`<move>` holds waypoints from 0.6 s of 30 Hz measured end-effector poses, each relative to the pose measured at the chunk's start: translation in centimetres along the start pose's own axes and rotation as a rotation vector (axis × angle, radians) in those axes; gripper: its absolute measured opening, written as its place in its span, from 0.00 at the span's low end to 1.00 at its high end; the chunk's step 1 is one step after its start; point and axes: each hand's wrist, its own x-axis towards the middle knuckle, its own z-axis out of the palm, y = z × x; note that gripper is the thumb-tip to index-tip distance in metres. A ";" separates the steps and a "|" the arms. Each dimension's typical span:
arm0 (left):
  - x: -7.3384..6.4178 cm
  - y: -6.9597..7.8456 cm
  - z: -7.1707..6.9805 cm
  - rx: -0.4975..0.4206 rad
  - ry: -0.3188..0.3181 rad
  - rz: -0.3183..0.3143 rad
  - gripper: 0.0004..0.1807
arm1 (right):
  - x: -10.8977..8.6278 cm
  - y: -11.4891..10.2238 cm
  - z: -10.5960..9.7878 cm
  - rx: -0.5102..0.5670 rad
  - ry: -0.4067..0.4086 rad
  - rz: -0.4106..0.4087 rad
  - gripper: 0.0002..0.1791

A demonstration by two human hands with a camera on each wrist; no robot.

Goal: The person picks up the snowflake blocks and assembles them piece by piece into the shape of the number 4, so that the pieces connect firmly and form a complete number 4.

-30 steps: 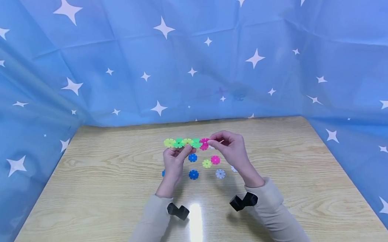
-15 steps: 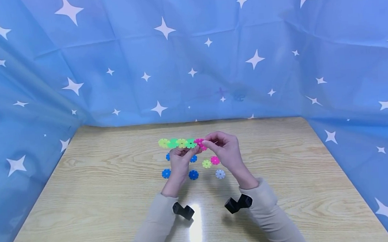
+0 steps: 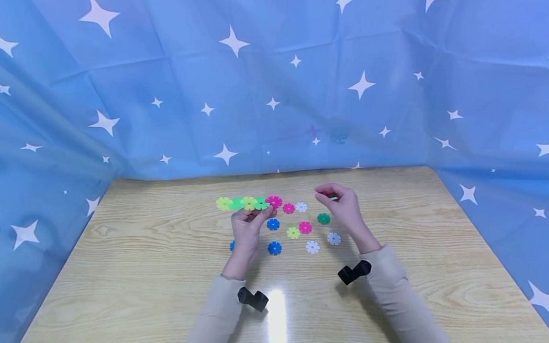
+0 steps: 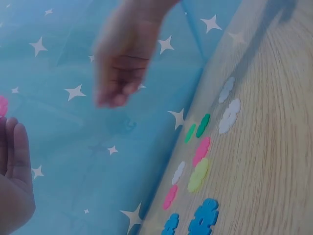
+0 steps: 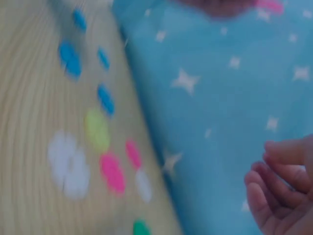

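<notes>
The left hand (image 3: 247, 231) pinches a straight row of five thin, flower-shaped, notched discs (image 3: 248, 203) between thumb and fingers, holding it raised over the worktop (image 3: 144, 284), which has a pale wood grain. From left to right the row runs yellow, bright green, yellow, bright green and pink; the grip is close to the pink end.

The right hand (image 3: 345, 206) is raised well to the right of the row, apart from it. Its fingers are loosely bent, and the right wrist view shows nothing between thumb and fingertips.

Under and between the hands, similar discs lie flat on the worktop. A loose pink notched disc (image 3: 288, 208) lies just beside a small white notched disc (image 3: 301, 207). Nearer the person, a loose yellow notched disc (image 3: 293, 233) sits next to a second pink disc (image 3: 305, 228), with a dark green notched disc (image 3: 323, 219) to their right. Two blue notched discs (image 3: 274, 248) lie left of these, and a third blue disc (image 3: 232, 245) is partly hidden by the left hand. Two more white discs (image 3: 312, 247) lie nearest the right forearm.

A blue cloth with white stars (image 3: 271, 124) hangs behind the worktop.
</notes>
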 end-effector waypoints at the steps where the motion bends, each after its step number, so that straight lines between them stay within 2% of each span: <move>1: 0.0 0.0 -0.1 0.004 0.000 0.000 0.20 | 0.4 1.2 -0.2 -0.025 0.000 0.023 0.11; 4: 0.1 0.0 -0.2 0.009 -0.002 -0.005 0.20 | 1.7 4.7 -0.7 -0.076 -0.011 0.109 0.14; 8: 0.1 0.1 -0.2 0.016 -0.001 -0.010 0.20 | 2.6 7.1 -1.4 -0.140 -0.054 0.210 0.18; 11: 0.1 0.0 -0.3 0.010 0.000 -0.010 0.16 | 3.1 8.4 -1.7 -0.188 -0.072 0.215 0.21; 15: 0.0 0.0 -0.4 -0.016 0.007 -0.005 0.05 | 3.5 9.5 -1.8 -0.229 -0.095 0.218 0.22; 18: 0.0 0.0 -0.3 -0.015 0.012 -0.007 0.06 | 3.8 10.0 -1.8 -0.265 -0.125 0.209 0.24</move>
